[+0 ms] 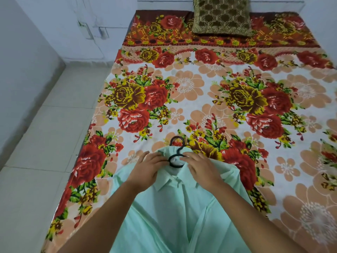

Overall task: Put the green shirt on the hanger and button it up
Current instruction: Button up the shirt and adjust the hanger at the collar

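A pale green shirt (pixel 169 212) lies front up on the flowered bed sheet (pixel 200 99), collar toward the pillow. A black hanger (pixel 176 143) sits inside it; only its hook and neck ring show above the collar. My left hand (pixel 145 168) holds the left side of the collar beside the hanger's neck, fingers curled on the cloth. My right hand (pixel 202 167) holds the right side of the collar, its fingertips at the ring. The shirt's front lies together below the collar; its buttons are too small to make out.
A brown and gold pillow (pixel 221 15) leans at the head of the bed. The bed's left edge (pixel 85 136) drops to a pale tiled floor (pixel 42 143). White walls stand on the left and behind the bed.
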